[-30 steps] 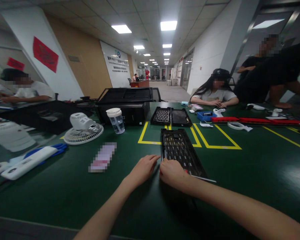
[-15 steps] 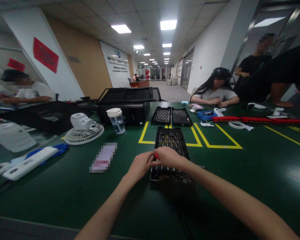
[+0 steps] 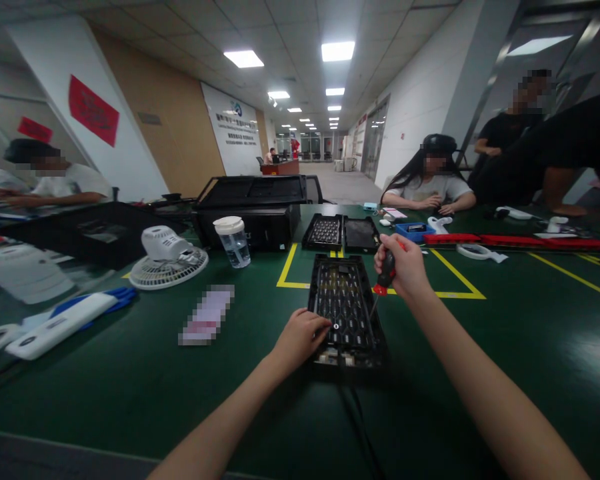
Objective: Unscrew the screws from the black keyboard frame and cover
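My right hand (image 3: 405, 265) grips a red and black screwdriver (image 3: 386, 268) upright, handle in the fist. Its thin shaft points down at the right edge of an open black case (image 3: 343, 293), which is lined with rows of small light pieces. My left hand (image 3: 303, 333) rests at the case's near left side, thumb and fingers drawn together. By its fingertips shows a small pale round piece (image 3: 335, 327); whether the fingers hold it or anything else is hidden.
Behind the case lie another filled black tray (image 3: 323, 231) and its dark lid (image 3: 363, 233). To the left are a phone (image 3: 207, 315), a lidded cup (image 3: 233, 241) and a white fan (image 3: 169, 260). Across the table sits a person (image 3: 437, 180) near a blue box (image 3: 414, 231).
My hands have parted from the left edge of the case. The right hand has moved right and up with the screwdriver; the left has come down slightly toward the near end.
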Tool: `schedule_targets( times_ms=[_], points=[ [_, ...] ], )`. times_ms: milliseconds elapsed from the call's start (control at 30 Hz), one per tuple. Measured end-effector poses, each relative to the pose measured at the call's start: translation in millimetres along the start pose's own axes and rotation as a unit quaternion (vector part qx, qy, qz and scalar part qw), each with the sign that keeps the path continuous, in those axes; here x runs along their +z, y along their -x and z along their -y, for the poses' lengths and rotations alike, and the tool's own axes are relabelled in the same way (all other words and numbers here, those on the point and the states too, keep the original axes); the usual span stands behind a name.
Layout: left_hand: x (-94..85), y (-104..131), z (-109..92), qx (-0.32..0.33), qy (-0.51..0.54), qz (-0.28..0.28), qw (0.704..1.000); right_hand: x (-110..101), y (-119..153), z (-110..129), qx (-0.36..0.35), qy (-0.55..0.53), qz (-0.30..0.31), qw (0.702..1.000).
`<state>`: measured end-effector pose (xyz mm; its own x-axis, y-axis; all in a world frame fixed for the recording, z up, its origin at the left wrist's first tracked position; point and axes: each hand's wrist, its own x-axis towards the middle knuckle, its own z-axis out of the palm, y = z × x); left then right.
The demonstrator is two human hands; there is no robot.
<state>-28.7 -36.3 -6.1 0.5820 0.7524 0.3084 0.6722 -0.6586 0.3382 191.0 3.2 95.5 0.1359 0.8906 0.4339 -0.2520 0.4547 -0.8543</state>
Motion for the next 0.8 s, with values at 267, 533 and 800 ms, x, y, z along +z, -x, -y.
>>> schedule_targets(
  times_ms=[267,533,800],
  points=[
    [0.7,-1,0,0.049,-0.017,0.093,0.994,-9,8,-25,0.022,-0.088,-0.055,0.994],
    [-2.6,-1,-5,0.072,-0.026,0.127,0.989,-15,9,-26,0.026,-0.077,-0.047,0.996],
    [-0.4,1,-12,0.024,0.002,0.089,0.996,-11,11,-15,0.023,-0.079,-0.035,0.996]
  ],
)
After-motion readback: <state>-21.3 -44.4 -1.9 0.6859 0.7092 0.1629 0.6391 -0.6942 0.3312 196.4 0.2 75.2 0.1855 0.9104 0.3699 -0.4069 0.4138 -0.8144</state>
